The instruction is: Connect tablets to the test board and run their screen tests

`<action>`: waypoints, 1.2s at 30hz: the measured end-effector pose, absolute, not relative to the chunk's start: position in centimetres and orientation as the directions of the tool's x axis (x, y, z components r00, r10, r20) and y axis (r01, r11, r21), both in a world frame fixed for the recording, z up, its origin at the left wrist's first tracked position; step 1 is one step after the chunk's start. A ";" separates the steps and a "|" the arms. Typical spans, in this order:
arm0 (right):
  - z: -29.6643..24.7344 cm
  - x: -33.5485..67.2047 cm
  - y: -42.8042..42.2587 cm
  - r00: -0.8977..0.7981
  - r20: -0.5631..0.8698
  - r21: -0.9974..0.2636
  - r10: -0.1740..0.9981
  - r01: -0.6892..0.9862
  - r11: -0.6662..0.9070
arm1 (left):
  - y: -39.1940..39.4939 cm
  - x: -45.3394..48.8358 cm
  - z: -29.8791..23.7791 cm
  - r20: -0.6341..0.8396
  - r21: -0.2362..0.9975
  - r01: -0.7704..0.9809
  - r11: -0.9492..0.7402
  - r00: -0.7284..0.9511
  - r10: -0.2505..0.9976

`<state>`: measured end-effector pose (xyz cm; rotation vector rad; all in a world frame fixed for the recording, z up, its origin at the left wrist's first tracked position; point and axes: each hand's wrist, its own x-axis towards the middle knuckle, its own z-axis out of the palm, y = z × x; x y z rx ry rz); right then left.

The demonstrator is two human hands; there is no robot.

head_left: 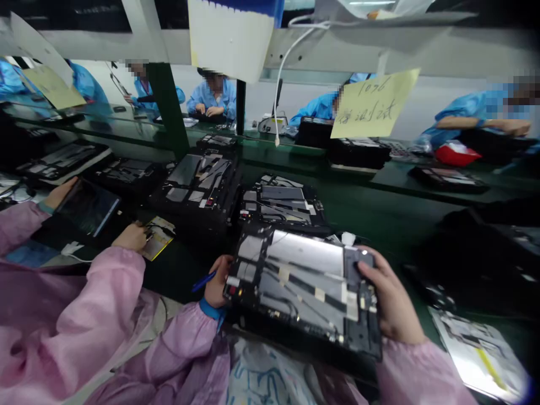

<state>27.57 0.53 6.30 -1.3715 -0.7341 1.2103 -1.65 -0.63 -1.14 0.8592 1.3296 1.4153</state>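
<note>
An opened tablet [307, 287] lies tilted between my hands, its batteries, flat cables and boards facing up. Dark layers show under its near edge; I cannot tell whether these are more tablets. My left hand [217, 284] grips the left edge, with a blue pen [203, 281] sticking out from the same hand. Over on the right edge, my right hand [390, 295] has its thumb on top and its other fingers hidden behind and below. Just beyond is a pile of similar opened tablets [282, 197].
A taller stack of opened tablets [198, 180] stands left of that pile. At my left, a co-worker's hand [133, 236] is by a yellow-edged part [159, 239]. A silvery panel [476, 349] lies at right. A shelf with a hanging note [373, 104] and white cable [277, 101] crosses above.
</note>
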 end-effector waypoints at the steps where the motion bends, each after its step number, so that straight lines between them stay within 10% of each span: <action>1: 5.1 27.3 -0.4 0.243 -0.299 -0.944 0.923 -0.213 -0.251 | -0.7 -2.2 -0.9 -0.104 0.991 -0.116 0.072 -0.305 0.946; 6: -0.4 25.8 -1.7 0.121 -0.344 -0.936 0.931 -0.125 -0.329 | -1.1 -4.0 -0.5 -0.035 0.961 0.256 0.104 -0.263 0.964; 11: -3.6 25.3 -1.7 0.197 0.143 -0.857 0.970 0.515 0.022 | -1.6 -3.5 -0.4 0.012 0.935 0.350 0.055 -0.186 0.982; 15: -4.6 24.2 -2.8 -0.037 0.206 -0.645 0.978 0.747 0.164 | -1.4 -3.1 0.2 -0.036 0.898 0.428 0.103 -0.162 0.986; 36: -3.6 24.1 -2.9 -0.110 0.326 -0.649 0.939 0.697 0.306 | 0.3 -3.6 1.7 -0.048 0.862 0.494 0.112 -0.141 0.989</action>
